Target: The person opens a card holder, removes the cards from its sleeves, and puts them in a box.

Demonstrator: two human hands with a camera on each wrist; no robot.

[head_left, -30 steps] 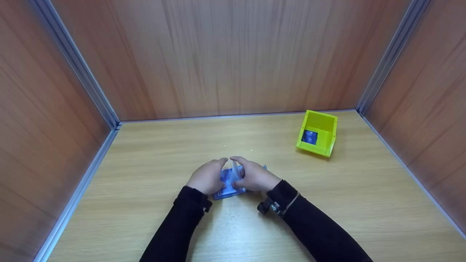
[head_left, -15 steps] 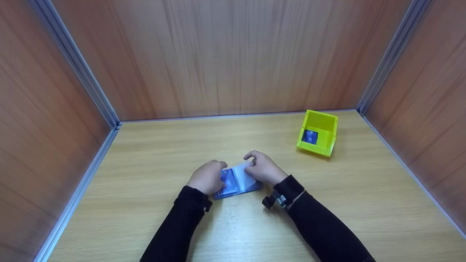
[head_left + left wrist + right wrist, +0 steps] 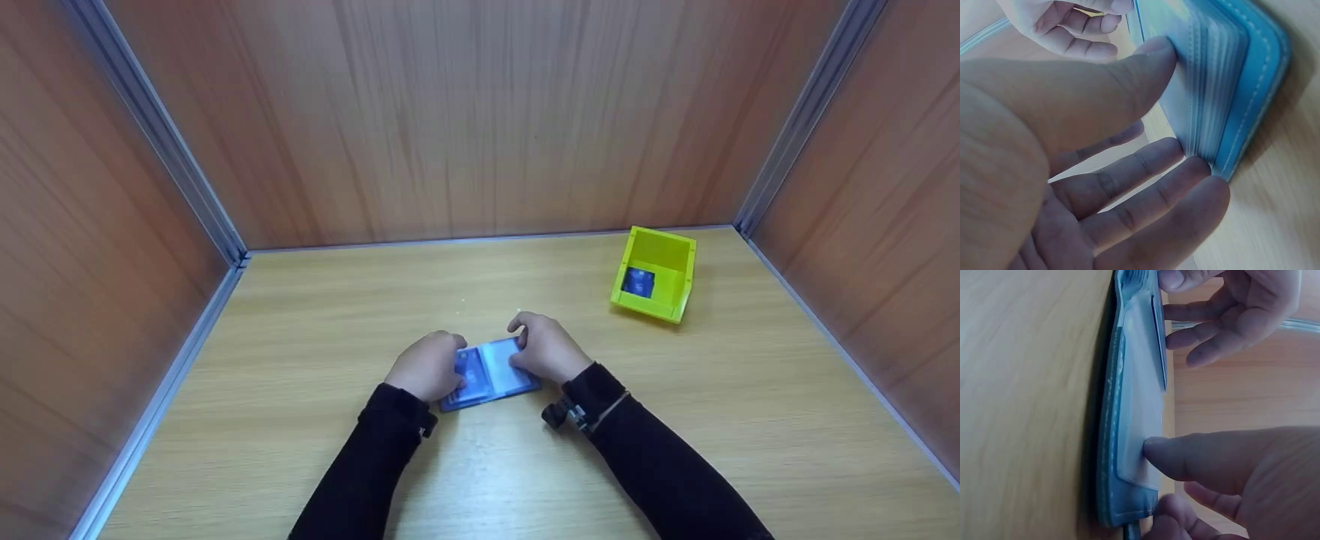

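Note:
A blue card holder (image 3: pixel 507 367) with stitched edges and clear plastic sleeves lies spread on the table. My left hand (image 3: pixel 426 366) grips its left half; in the left wrist view, the thumb (image 3: pixel 1154 67) rests on the stack of sleeves (image 3: pixel 1207 79) and the fingers lie along their edge. At the right half is my right hand (image 3: pixel 551 349). Its thumb (image 3: pixel 1171 453) presses on the top sleeve (image 3: pixel 1139 405), while its other fingers are curled by the holder's outer edge, next to a short strap (image 3: pixel 1131 530).
A yellow-green bin (image 3: pixel 679 296) stands at the back right, with a small dark blue card-like piece (image 3: pixel 638 282) inside. Wood-grain panels (image 3: pixel 480 120) with grey metal edging enclose the table (image 3: pixel 337 300) at the back and both sides.
My right hand has moved right, turning a clear sleeve over from the left half onto the right half, where it now lies flat. My left hand has stayed in place.

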